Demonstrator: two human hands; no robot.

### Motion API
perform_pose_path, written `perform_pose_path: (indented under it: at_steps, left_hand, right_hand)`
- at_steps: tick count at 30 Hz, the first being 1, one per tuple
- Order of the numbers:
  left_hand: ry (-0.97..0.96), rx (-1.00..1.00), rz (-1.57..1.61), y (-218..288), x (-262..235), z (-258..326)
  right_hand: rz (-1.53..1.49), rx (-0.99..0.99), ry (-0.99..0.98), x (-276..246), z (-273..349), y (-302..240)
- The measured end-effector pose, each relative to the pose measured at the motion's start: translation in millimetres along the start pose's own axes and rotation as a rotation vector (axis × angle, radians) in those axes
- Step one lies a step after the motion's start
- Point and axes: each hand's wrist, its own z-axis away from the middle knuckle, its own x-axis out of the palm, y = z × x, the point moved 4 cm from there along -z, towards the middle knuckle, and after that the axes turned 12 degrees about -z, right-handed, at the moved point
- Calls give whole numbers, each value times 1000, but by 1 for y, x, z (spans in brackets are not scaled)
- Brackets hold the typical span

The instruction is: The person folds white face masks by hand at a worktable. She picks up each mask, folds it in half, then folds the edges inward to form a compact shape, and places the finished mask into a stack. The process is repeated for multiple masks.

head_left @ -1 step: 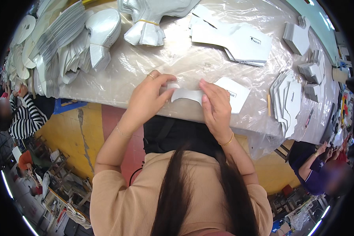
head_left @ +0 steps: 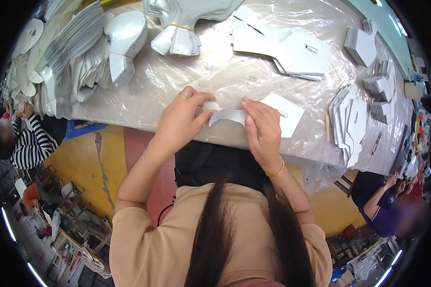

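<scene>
My left hand [head_left: 181, 114] is over the near part of the table, its thumb and fingertips closed on a small translucent white piece [head_left: 211, 105]. Between my hands is a curved white cut piece [head_left: 228, 115] with a concave near edge. Its right end is pinched by the thumb and fingers of my right hand [head_left: 263, 125]. The curved piece's left end reaches the left thumb tip; whether it overlaps the small piece there is hard to make out. Just beyond my right hand lies a flat white cut panel [head_left: 288, 115] with a small dark print, partly covered by that hand.
Plastic sheeting covers the table [head_left: 177, 79]. White panels [head_left: 299, 48] lie in a pile beyond my hands, with banded stacks [head_left: 177, 38] at far left. More panel stacks [head_left: 352, 122] and a slim cutter [head_left: 377, 143] are at right. Other people sit at both sides.
The curved white piece looks slightly more bent and its left end has tilted. My left fingertips have shifted a little; the rest is the same.
</scene>
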Motion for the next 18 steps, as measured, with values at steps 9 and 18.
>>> perform_pose_path:
  at_steps: [9, 18]
  left_hand:
    - [119, 100, -127, 9, 12, 1]
    - [-125, -123, 182, -2, 15, -4]
  right_hand:
    - [176, 29, -129, 9, -3, -10]
    - [-538, 239, -149, -17, 2, 15]
